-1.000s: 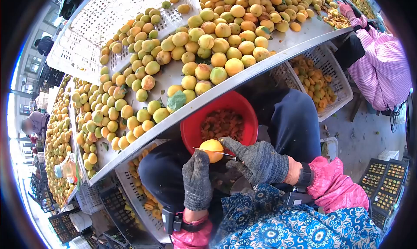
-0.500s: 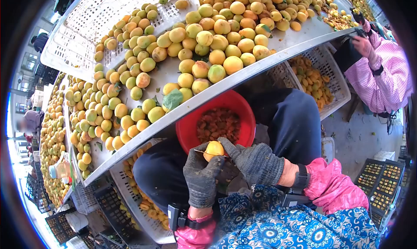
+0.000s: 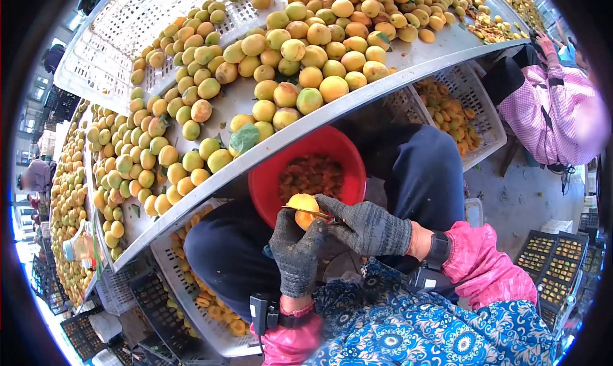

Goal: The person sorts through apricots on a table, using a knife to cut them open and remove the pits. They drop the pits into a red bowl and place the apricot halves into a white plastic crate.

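Observation:
Over the lap, my left hand point(image 3: 295, 257), in a grey knit glove, grips a yellow apricot point(image 3: 301, 202) between thumb and fingers. My right hand point(image 3: 377, 231), gloved alike, is closed around a small knife point(image 3: 324, 216). The thin blade lies across the apricot, and a cut line shows between its upper and lower parts. Most of the knife handle is hidden in the right glove. Just beyond both hands stands a red basin point(image 3: 355, 174) with brown apricot pits point(image 3: 313, 178) in it, between the knees.
A metal-edged table point(image 3: 211, 195) heaped with apricots point(image 3: 310, 100) runs across in front. White crates of split apricots stand below it, one right point(image 3: 491, 120) and one left point(image 3: 185, 302). Black trays point(image 3: 552, 264) sit lower right. A person in pink checks point(image 3: 555, 111) sits at right.
The knife shows more plainly across the apricot, and the right hand's fingers have shifted around it. The whole view has moved slightly. The person at right has changed posture.

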A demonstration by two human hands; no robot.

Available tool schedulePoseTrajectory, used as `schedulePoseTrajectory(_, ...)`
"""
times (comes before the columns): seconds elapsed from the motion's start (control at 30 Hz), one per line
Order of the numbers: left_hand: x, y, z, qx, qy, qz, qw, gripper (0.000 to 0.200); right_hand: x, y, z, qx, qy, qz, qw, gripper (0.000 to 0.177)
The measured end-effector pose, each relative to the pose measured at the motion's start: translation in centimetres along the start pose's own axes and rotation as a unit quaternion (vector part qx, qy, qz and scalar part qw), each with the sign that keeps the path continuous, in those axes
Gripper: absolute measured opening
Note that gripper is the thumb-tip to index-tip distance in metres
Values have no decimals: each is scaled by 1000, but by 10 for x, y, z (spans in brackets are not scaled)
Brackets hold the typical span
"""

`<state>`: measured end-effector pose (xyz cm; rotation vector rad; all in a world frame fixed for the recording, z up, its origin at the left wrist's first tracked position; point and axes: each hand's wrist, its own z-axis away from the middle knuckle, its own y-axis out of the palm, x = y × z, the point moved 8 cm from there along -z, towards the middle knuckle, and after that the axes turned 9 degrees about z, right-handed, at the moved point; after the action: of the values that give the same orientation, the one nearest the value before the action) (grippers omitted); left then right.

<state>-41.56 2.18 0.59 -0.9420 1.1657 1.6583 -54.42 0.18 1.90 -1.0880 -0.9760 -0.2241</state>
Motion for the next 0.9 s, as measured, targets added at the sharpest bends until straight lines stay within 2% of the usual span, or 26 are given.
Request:
schedulePoseTrajectory(0.13,0,-4,6,-17,22,12,1000,46,3,-4,1,-66,-66,-23,995,61)
schedulePoseTrajectory(0.2,4,-4,8,18,34,45,998,52,11,-7,5,20,-34,125,991,67)
schedulePoseTrajectory(0.33,-3,-3,17,13,37,18,999,53,26,-20,8,42,-54,161,985,71)
schedulePoseTrajectory(0.4,-7,1,16,34,62,12,997,55,26,-32,7,15,-40,95,995,72)
schedulePoseTrajectory(0.43,-17,5,15,43,140,-55,988,54,30,-38,5,33,-33,12,999,67)
schedulePoseTrajectory(0.47,-16,5,15,42,141,-50,988,54,28,-33,3,35,-33,17,999,67)
schedulePoseTrajectory(0.53,-16,2,16,16,144,-80,986,52,16,-30,-4,-33,-21,-123,992,59)
schedulePoseTrajectory(0.57,-22,6,18,10,168,-120,978,48,9,-30,-4,-56,19,-159,985,48)
schedulePoseTrajectory(0.6,-24,5,18,8,170,-116,979,48,12,-31,-5,-54,19,-155,986,48)
schedulePoseTrajectory(0.7,-27,3,21,21,177,-124,976,45,5,-24,-3,-31,158,-260,952,36)
schedulePoseTrajectory(0.77,-20,-2,20,4,127,-112,986,40,3,-21,-2,-13,176,-264,948,35)
schedulePoseTrajectory(0.9,-19,-2,17,6,139,-128,982,37,-1,-13,1,2,202,-268,942,32)
